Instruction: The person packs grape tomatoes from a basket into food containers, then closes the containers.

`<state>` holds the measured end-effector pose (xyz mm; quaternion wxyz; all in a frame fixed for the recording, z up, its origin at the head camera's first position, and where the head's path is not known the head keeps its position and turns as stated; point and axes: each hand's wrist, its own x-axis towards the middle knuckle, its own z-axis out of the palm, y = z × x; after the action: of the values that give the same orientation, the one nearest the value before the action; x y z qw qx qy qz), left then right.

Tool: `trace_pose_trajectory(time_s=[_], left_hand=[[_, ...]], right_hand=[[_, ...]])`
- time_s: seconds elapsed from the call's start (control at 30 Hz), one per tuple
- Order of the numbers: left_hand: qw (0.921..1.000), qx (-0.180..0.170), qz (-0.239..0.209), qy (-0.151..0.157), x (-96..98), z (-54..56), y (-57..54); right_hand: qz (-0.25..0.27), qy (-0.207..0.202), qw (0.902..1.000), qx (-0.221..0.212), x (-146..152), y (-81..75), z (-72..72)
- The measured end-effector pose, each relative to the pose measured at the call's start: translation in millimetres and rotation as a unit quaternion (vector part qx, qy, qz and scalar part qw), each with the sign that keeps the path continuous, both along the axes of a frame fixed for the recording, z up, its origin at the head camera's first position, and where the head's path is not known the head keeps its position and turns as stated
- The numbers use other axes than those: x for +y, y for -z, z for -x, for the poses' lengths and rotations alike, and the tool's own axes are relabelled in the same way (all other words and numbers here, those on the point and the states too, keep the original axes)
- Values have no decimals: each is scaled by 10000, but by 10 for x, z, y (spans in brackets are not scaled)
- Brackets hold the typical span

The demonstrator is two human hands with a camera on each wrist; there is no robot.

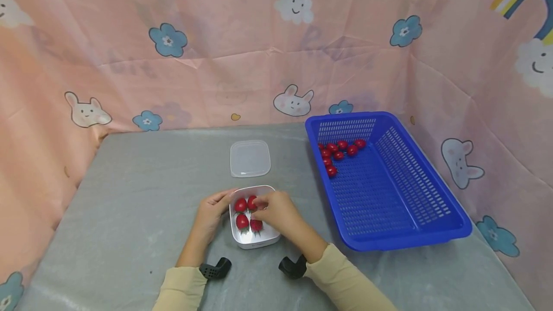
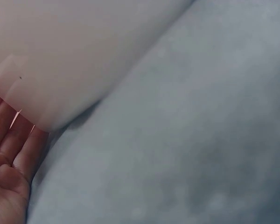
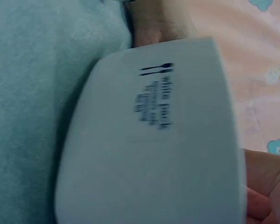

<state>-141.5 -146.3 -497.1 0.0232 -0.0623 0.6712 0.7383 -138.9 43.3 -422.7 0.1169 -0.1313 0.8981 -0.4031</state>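
My left hand [image 1: 210, 212] rests against the left side of the white container [image 1: 259, 244]. Its fingers lie nearly straight along the outer wall, unclenched, in contact only. My right hand [image 1: 278, 208] reaches over the right side of the container. Its thumb and index finger are bent inward, beside the far-right tomato; I cannot tell whether they grasp it or have released it.

The container stands upright on the grey-covered table [image 1: 142, 205]. Four red tomatoes [image 1: 242, 222] lie inside it in two rows of two. Dark print [image 3: 155, 95] marks one outer wall. The translucent lid [image 1: 250, 159] lies flat just beyond the container, separate from it. The blue basket [image 1: 371, 200] stands to the right; more tomatoes [image 1: 339, 155] are grouped at its far-left corner.
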Motion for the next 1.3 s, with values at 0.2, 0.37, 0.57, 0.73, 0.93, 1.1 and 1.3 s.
trace_pose_trajectory(time_s=[0.2,0.37,0.57,0.73,0.93,1.1,1.3], left_hand=[[9999,8,101,-64,-17,-3,8],[9998,-64,104,-145,-29,3,-3],[9998,-67,114,-123,-25,11,4],[9998,-38,200,-87,-16,11,13],[9998,-94,179,-74,-11,9,11],[9999,-130,77,-80,-6,12,6],[9997,-149,163,-83,-1,12,6]], right_hand=[[988,608,9931,-151,126,-326,-57],[1866,1126,9758,-173,342,-744,-36],[2510,1323,9588,165,697,-1036,100],[2418,1707,9547,307,978,-1153,192],[2089,1834,9600,326,1261,-1178,369],[1847,1838,9654,129,1455,-1102,512],[1679,1857,9680,-175,1637,-940,697]])
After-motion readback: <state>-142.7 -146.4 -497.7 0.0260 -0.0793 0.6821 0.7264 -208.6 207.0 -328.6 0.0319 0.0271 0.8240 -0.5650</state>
